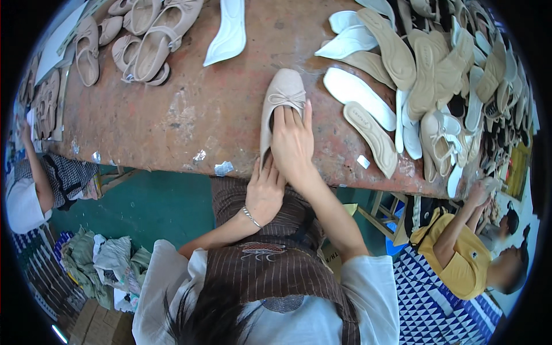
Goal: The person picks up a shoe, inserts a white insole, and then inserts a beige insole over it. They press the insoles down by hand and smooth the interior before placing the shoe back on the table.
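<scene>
One beige shoe with a bow on a big brown table

The shoe is near the middle of the table, close to the person's edge. Its toe points away from the person, and the small bow is on top. The right hand has some fingers inside the shoe and one finger outside, along its right side. I cannot tell how tight that hold is. The left hand, below a shiny bracelet, touches the heel end with its fingers. I cannot tell if they pinch it.

To the right lie a white insole and a tan insole, just beside a big pile of insoles and shoes. More beige shoes sit at the far left. A person in a yellow top is on the right.
</scene>
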